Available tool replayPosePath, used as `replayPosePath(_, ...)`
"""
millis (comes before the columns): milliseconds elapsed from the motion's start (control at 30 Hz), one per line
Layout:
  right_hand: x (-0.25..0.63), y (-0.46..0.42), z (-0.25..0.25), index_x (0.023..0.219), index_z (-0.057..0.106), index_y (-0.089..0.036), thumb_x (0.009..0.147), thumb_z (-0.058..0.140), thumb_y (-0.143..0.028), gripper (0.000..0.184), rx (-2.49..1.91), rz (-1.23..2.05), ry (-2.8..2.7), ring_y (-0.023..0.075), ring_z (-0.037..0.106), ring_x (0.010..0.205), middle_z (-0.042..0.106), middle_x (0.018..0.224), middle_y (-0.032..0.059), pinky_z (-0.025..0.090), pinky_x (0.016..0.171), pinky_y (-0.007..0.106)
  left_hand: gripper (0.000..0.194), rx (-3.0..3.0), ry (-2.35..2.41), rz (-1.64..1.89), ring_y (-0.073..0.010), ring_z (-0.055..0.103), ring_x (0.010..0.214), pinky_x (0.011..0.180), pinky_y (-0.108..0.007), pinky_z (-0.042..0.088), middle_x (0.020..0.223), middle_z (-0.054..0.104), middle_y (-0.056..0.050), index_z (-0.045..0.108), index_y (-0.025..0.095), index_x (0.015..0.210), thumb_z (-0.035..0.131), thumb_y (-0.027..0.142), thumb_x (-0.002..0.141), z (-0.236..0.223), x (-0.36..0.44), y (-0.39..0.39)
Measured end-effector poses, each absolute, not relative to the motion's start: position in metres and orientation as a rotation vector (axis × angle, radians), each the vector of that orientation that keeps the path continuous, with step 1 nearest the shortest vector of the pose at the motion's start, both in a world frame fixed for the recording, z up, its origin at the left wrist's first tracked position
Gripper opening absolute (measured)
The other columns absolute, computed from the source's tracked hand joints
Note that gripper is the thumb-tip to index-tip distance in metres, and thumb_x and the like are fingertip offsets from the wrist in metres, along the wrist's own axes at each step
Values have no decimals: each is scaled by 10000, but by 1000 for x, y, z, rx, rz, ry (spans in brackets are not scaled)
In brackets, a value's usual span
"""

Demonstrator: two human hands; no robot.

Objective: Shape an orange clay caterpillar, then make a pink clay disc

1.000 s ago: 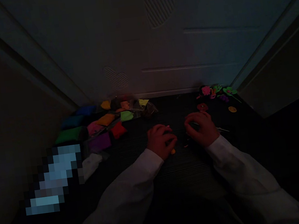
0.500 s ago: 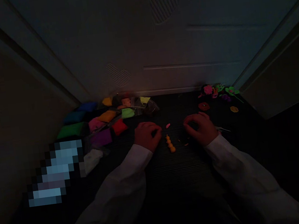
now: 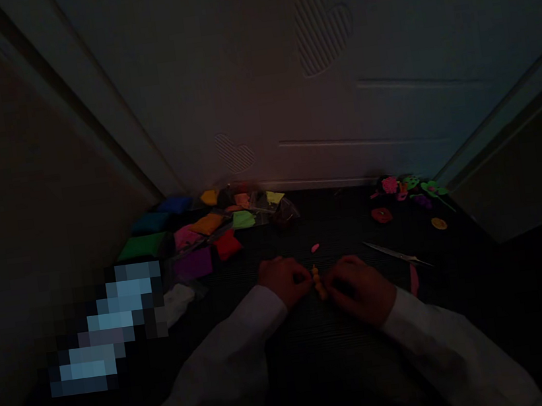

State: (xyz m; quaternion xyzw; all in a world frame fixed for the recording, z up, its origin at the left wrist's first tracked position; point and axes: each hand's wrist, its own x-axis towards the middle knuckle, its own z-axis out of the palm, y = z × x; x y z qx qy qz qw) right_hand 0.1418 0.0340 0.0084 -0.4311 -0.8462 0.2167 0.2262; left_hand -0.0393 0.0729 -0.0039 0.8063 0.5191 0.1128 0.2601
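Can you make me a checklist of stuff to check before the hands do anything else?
1. Orange beaded piece within reach: ok, it lies between the left hand and the right hand.
2. Firm grip on it: cannot tell, fingers are close on both sides, but the picture is too dark.
3. Small pink piece clear of the hands: ok, it lies beyond the orange piece.
4. Scissors out of the hands: ok, they lie past the right hand.
5. Scissor blades closed: cannot tell.
6. Enough light: not ok, everything looks very dim.
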Motion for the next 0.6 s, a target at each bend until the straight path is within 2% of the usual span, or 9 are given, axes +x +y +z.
replayPosePath(133,142,36,6,808,526,-203,758,465,-157,91,-1200,649,-2302,117,559,761,606,785,-9,373,879,346,192,2125,1373,302,-207,513,797,760,-394,322,778,637,-18,673,260,732,521,365,681,-3,-37,72)
replayPosePath(233,144,37,5,810,534,-195,757,466,-162,93,-1209,678,-2263,127,550,795,598,803,10,396,851,325,188,2046,1352,346,-212,511,825,791,-405,314,802,642,-18,671,243,745,530,347,676,-3,-35,72)
replayPosePath(400,146,39,10,813,528,-189,748,479,-181,82,-1281,731,-2106,138,555,820,595,842,30,435,752,280,207,1817,1303,515,-185,533,775,730,-329,376,774,639,-33,644,179,772,550,331,666,-2,-32,71)
replayPosePath(600,148,39,15,813,531,-188,753,492,-183,72,-1177,744,-1982,134,554,860,594,893,37,424,787,275,164,1422,1136,729,-149,579,788,734,-270,421,808,635,-32,566,150,740,599,282,647,-1,-28,72)
